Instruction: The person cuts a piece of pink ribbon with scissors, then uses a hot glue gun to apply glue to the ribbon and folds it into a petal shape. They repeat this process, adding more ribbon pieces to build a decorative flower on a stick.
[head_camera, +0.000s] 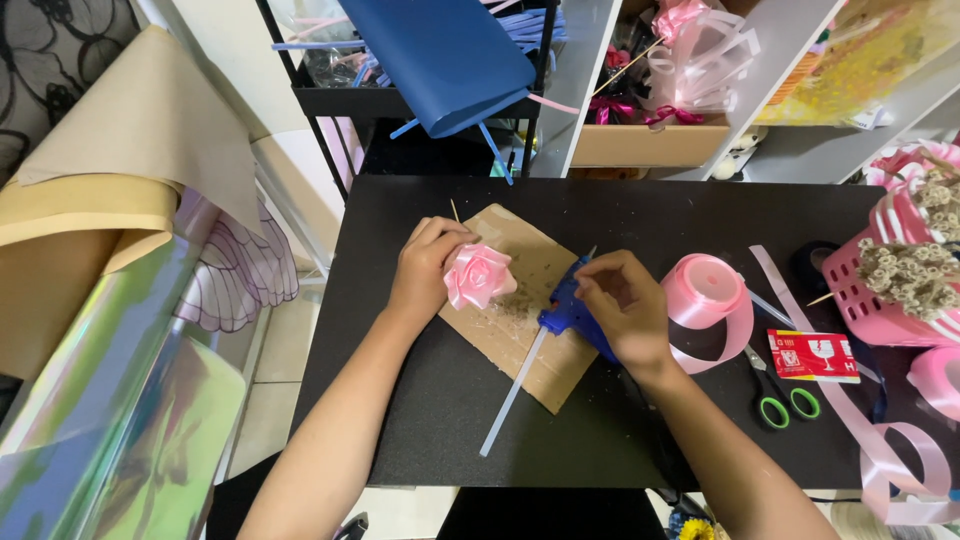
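Pink satin ribbon rose (479, 275), pinched in the curled fingers of the left hand (425, 268) and held just above a scrap of brown cardboard (520, 310), probably so any drips land on the scrap and not on the black tabletop (420, 400). Thin wooden stick (454, 210) poking out past the left hand's knuckles, seemingly the rose's stem. Right hand (625, 305) closed around a blue glue gun (568, 308), nozzle turned toward the rose, a long clear glue stick (512, 395) trailing out of the back toward the tabletop's near edge. Both hands fully occupied, neither spread open. Roll of pink ribbon (705, 290) lying just beyond the right hand, within easy reach, its loose end running across the tabletop. Green-handled scissors (775, 395) and a small red-and-white packet (812, 355) further right, near a pink basket (870, 290) of dried flower sprigs. Blue paper roll (440, 55) propped on the black rack behind.
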